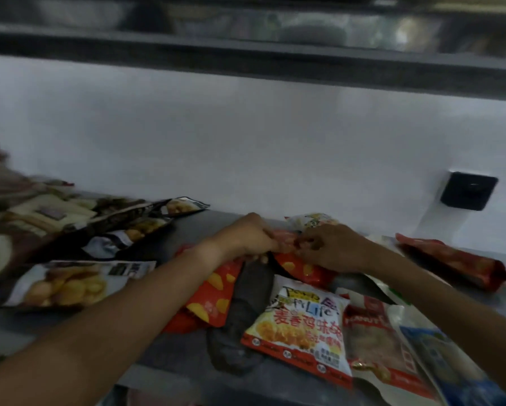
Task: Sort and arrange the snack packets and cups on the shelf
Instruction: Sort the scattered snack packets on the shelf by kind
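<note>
My left hand (247, 237) and my right hand (331, 247) meet over the middle of the grey shelf (193, 227), and both pinch a red snack packet with yellow chips printed on it (304, 269). A second red packet of the same print (213, 291) lies under my left forearm. Just in front lies a white and red packet with yellow lettering (301, 329), beside a dark packet (240, 315). The picture is blurred, so the fingers' exact hold is hard to read.
Several black and white packets showing yellow snacks (70, 284) lie on the left of the shelf. A long red packet (453, 262) lies at the right. A peanut packet (374, 332) and a blue packet (445, 361) lie at the front right. A black wall socket (468, 192) sits on the white wall.
</note>
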